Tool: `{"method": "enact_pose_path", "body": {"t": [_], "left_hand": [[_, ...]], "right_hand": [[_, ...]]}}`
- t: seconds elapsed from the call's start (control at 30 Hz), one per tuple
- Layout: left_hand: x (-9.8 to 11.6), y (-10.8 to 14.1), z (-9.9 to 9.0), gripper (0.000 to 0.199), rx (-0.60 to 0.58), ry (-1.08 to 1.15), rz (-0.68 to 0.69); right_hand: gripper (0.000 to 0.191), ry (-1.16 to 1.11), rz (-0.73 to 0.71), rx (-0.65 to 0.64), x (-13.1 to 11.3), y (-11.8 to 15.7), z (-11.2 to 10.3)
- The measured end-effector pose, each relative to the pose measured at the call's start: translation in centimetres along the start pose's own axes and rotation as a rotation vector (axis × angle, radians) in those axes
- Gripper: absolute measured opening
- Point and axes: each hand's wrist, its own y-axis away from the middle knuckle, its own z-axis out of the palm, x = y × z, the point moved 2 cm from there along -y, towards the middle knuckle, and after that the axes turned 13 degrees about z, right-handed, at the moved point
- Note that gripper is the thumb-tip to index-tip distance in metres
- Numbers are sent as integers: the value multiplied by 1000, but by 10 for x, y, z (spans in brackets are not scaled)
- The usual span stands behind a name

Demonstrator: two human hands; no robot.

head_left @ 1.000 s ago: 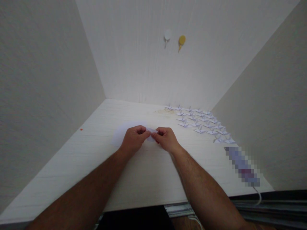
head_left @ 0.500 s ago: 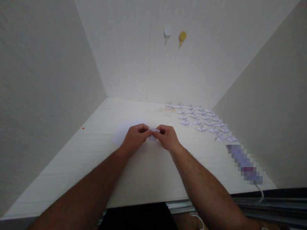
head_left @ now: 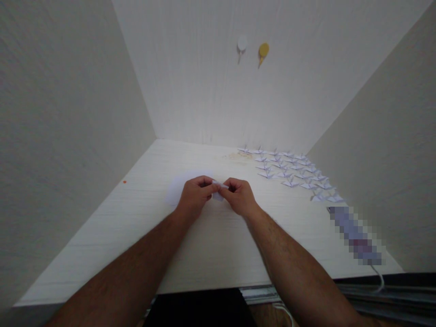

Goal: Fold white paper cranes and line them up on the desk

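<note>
Between my two hands is a small piece of folded white paper (head_left: 218, 196), held just above the middle of the white table (head_left: 211, 254). My left hand (head_left: 197, 193) pinches its left side with thumb and fingers. The right side is pinched by my right hand (head_left: 239, 195), and the two thumbs nearly meet over the paper. The fingers cover much of it, so its exact folds are hidden. White paper sheets (head_left: 175, 188) lie on the table beside and partly behind my left hand.
Several rows of white paper cranes (head_left: 289, 168) stand at the back right. A blurred-out long object (head_left: 354, 236) with a white cable (head_left: 379, 277) lies near the right edge. A small orange spot (head_left: 124, 182) is at left. White and yellow round hooks (head_left: 263, 50) hang on the back wall.
The view has shifted slightly, so the scene sits a little further right. Both hands keep their pinch on the paper, with only a slight shift of the fingers.
</note>
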Motion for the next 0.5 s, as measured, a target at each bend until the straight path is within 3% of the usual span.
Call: {"method": "enact_pose_path", "body": {"t": [0.33, 0.5], "left_hand": [[-2, -1, -3, 21, -14, 23, 7], [-1, -2, -5, 38, -29, -70, 47]], "right_hand": [[21, -34, 32, -55, 3, -1, 1], [16, -90, 75, -77, 7, -2, 2]]}}
